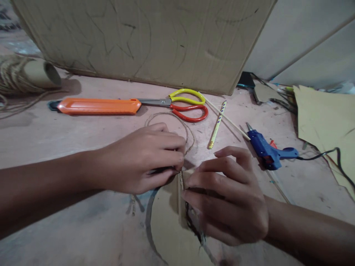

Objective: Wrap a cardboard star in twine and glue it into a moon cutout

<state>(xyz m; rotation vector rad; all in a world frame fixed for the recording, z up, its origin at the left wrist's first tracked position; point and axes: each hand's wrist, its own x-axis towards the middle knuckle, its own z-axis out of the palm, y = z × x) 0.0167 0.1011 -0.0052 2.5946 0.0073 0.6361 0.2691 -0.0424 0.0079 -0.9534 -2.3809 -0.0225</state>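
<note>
My left hand (146, 160) is closed in a pinch on a thin jute twine (186, 130) that loops away over the table behind it. My right hand (224, 195) has its fingers pressed together on a small upright piece of cardboard (185, 176), right where the twine meets it. Both hands touch at that spot. Under them lies a round cardboard cutout (169, 229) with a dark curved edge.
An orange utility knife (97, 106), yellow-and-red scissors (185, 105), a pencil (217, 123), a thin wooden stick (227, 119) and a blue glue gun (267, 149) with its black cord lie behind the hands. A twine spool (27, 74) sits far left. A large cardboard sheet (144, 37) stands at the back.
</note>
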